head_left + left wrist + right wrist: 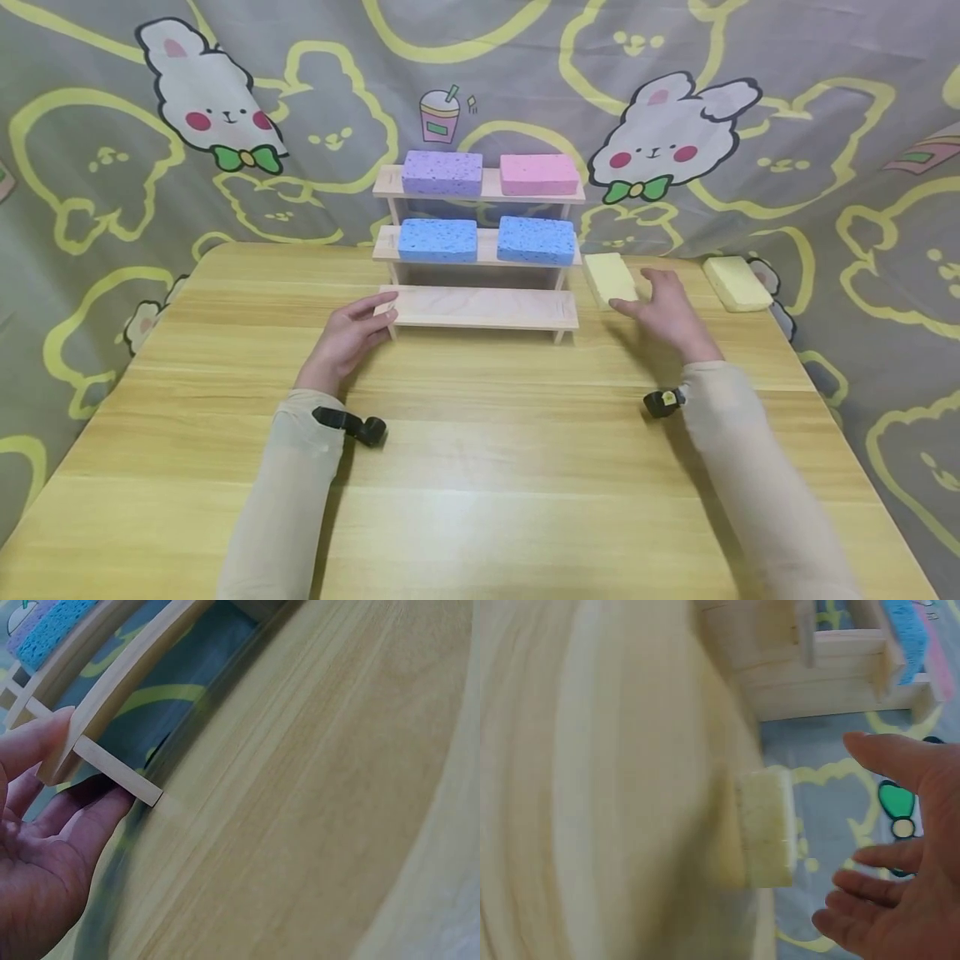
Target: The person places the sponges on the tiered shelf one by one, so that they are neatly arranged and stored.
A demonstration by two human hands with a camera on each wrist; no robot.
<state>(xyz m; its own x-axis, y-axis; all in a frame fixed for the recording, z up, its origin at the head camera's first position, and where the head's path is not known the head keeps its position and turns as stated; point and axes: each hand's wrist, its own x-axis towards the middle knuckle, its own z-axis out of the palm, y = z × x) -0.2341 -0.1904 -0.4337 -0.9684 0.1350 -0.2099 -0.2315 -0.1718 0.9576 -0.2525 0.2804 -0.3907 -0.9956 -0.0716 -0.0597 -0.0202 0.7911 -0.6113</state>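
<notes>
Cream-coloured fabric sleeves (281,508) reach across a pale wood-grain counter (487,467), a black wrist-worn device (349,425) below the left hand and a second black device (664,403) below the right. The person's left hand (348,337) grips the near-left end of a pale wooden three-tier rack (480,308), thumb above the lowest board and fingers beneath. The right hand (667,312) hovers with thumb and fingers spread wide, nothing in its grasp, just beside a pale-yellow rectangular sponge (606,277) on the counter to its left. Another yellow rectangular sponge (738,283) lies to the right of that hand. Beyond and between the hands, the middle tier carries two speckled blue rectangular sponges (438,241); the top tier holds a dark-flecked purple rectangular sponge (442,173) and, nearer the right hand's side, a pink rectangular sponge (538,174). Behind hangs a grey rabbit-print fabric curtain (525,92).
</notes>
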